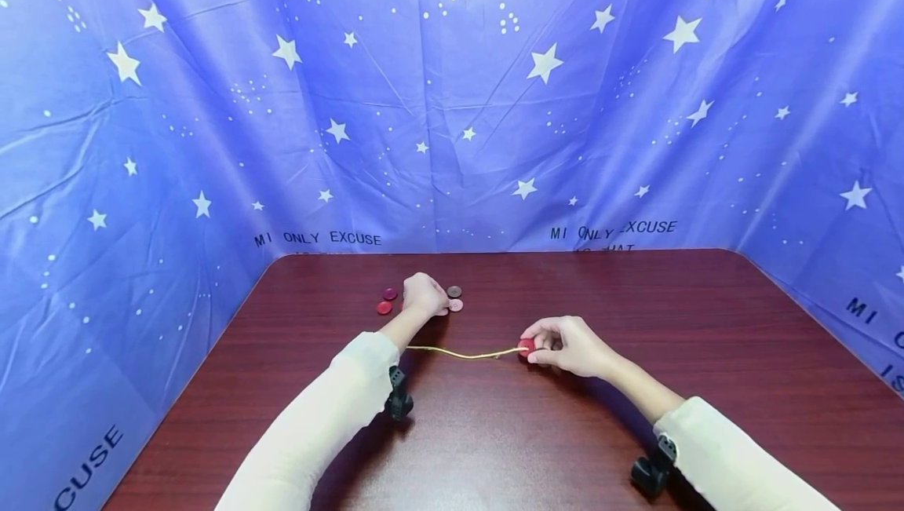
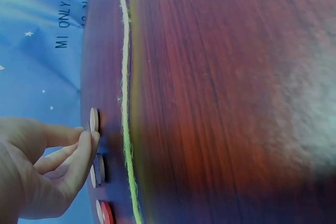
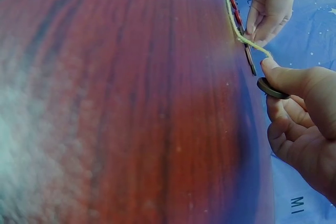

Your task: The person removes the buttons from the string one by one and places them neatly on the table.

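My right hand (image 1: pixel 574 346) holds a red button (image 1: pixel 526 348) at its fingertips, with one end of a yellow string (image 1: pixel 466 356) at the button's face. In the right wrist view, a dark-edged button (image 3: pixel 273 88) also sits between thumb and fingers of that hand (image 3: pixel 307 108). My left hand (image 1: pixel 425 295) is over a group of buttons, its fingertips close together beside a pink button (image 1: pixel 456 305). From the left wrist, the same hand (image 2: pixel 50 166) has its fingertips against or just beside a button (image 2: pixel 94 120); whether they pinch anything is unclear.
A brown-grey button (image 1: pixel 454 291) lies behind the pink one. Left of my left hand are a purple button (image 1: pixel 390 293) and a red one (image 1: pixel 384 308). The wooden table (image 1: pixel 494 440) meets a blue star-printed curtain (image 1: pixel 438 103) at the back and sides.
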The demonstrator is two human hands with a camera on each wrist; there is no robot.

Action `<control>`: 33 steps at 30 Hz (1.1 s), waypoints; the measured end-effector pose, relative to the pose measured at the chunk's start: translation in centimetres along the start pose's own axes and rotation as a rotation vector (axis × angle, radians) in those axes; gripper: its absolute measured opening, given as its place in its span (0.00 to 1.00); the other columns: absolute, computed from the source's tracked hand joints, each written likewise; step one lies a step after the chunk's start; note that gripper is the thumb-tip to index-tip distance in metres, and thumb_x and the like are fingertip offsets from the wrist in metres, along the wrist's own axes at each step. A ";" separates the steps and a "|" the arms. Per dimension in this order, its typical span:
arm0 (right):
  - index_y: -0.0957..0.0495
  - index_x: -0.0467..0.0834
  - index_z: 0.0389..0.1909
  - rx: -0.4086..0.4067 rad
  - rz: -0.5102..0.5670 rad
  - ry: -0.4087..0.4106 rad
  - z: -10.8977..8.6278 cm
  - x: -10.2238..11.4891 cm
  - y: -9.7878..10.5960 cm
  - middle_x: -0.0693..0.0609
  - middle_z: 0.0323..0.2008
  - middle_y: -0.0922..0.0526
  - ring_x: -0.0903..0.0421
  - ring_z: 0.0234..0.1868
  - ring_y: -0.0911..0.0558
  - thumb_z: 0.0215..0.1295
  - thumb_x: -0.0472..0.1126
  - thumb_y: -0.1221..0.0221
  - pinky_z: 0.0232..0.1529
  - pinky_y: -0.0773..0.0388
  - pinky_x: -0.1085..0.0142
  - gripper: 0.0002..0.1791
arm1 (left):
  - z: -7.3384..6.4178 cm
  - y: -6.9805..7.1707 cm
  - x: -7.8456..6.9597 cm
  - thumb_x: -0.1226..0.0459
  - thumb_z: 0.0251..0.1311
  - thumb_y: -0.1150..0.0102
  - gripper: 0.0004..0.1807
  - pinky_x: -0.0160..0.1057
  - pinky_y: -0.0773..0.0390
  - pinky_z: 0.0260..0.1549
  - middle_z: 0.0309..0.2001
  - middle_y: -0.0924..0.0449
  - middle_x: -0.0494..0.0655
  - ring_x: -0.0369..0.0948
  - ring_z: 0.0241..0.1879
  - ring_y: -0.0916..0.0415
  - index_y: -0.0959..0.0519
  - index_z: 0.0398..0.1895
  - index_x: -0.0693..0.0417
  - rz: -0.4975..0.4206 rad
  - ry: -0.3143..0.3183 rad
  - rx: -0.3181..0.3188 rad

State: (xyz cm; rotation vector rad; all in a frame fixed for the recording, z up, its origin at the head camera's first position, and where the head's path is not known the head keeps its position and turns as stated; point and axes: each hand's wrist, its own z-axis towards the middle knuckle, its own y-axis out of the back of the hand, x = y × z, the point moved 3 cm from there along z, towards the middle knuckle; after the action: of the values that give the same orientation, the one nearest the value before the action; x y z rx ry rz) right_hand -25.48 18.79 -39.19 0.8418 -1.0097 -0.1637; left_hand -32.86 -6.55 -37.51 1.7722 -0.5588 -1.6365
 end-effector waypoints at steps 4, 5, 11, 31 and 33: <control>0.18 0.38 0.40 0.006 0.023 -0.010 0.1 0.1 0.0 0.49 0.23 0.20 0.68 0.18 0.27 0.53 0.37 0.30 0.17 0.26 0.72 0.13 | -0.5 0.2 0.3 0.71 0.49 0.33 0.02 0.30 0.19 0.20 0.23 0.14 0.55 0.37 0.17 0.17 0.15 0.22 0.62 -0.128 -0.037 0.048; 0.18 0.39 0.40 0.007 0.029 -0.014 0.1 0.2 0.1 0.49 0.23 0.20 0.67 0.18 0.27 0.53 0.36 0.30 0.17 0.26 0.71 0.13 | -0.8 0.2 0.3 0.70 0.49 0.32 0.03 0.30 0.20 0.19 0.24 0.14 0.56 0.37 0.17 0.17 0.15 0.23 0.63 -0.157 -0.055 0.058; 0.18 0.39 0.40 0.010 0.058 -0.014 0.3 0.5 0.0 0.50 0.23 0.21 0.67 0.16 0.26 0.52 0.35 0.31 0.14 0.25 0.69 0.13 | -2.8 0.1 0.3 0.70 0.53 0.34 0.07 0.36 0.16 0.23 0.30 0.14 0.62 0.41 0.19 0.16 0.15 0.32 0.68 -0.301 -0.166 0.181; 0.18 0.38 0.38 -0.007 0.055 0.029 1.0 0.5 -0.7 0.49 0.22 0.20 0.68 0.17 0.26 0.51 0.36 0.30 0.15 0.26 0.71 0.13 | -7.2 -3.3 -0.9 0.67 0.58 0.38 0.11 0.31 0.16 0.34 0.36 0.13 0.60 0.32 0.29 0.18 0.15 0.40 0.65 -0.401 -0.229 0.545; 0.18 0.37 0.38 -0.004 0.072 0.028 1.0 0.5 -0.9 0.49 0.22 0.20 0.68 0.17 0.26 0.51 0.36 0.30 0.14 0.26 0.70 0.13 | -7.4 -3.6 -1.0 0.67 0.58 0.38 0.11 0.32 0.16 0.35 0.37 0.13 0.61 0.34 0.31 0.17 0.16 0.41 0.66 -0.432 -0.203 0.561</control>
State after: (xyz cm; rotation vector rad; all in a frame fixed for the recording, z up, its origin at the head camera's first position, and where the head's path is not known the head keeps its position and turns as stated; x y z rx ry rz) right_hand -25.80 17.36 -39.22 0.8014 -1.0119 -0.0926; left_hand -26.11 -2.05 -39.24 2.2600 -0.8340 -2.1202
